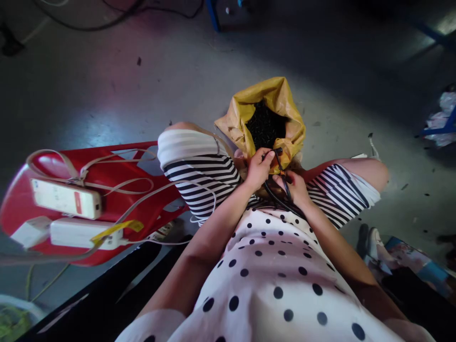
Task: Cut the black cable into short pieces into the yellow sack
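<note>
I am seated and look down at my lap. A yellow bag [245,111] stands open between my knees, filled with small black pieces [265,126]. My left hand [258,168] pinches a small black part at the bag's near rim. My right hand [294,186] is closed around a thin black cable [276,199] that loops down over my lap. Both hands meet just in front of the bag.
A red plastic stool [21,199] on my left carries two white power strips [66,198] with pale cords. The grey concrete floor [142,95] spreads ahead. A blue frame leg [213,14] stands at the far top. Crumpled plastic [443,118] lies at the right edge.
</note>
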Motion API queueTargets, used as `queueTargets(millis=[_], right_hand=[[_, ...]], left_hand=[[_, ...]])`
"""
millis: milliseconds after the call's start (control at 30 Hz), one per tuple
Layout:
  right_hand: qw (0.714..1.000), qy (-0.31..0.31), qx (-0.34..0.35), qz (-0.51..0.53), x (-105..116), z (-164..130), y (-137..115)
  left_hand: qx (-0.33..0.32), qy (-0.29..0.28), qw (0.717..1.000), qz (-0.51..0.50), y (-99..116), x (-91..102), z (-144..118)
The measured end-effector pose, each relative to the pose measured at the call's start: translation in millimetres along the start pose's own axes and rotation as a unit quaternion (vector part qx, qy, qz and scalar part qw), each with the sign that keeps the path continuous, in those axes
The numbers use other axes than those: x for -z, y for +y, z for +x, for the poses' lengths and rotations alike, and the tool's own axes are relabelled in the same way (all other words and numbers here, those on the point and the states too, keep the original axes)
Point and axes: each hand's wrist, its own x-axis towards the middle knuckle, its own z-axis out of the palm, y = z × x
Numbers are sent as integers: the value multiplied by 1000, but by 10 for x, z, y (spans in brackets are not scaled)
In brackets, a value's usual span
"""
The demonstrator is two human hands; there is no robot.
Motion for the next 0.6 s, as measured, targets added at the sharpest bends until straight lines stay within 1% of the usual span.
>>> queueTargets(millis=[100,267,333,500,600], right_hand=[[1000,-2,-3,29,-8,3,-13],[1000,6,-8,14,-1,-3,-61],[1000,7,-9,19,-2,-5,-67],[1000,3,0,26,-21,-5,-43],[1000,15,7,17,-29,-2,-28]], left_hand=[[-18,1,1000,3,-52,19,30],[-87,35,994,51,-95,35,55],[-104,38,992,60,-104,36,60],[-99,39,992,67,-105,36,57],[-98,44,992,62,-105,42,53]])
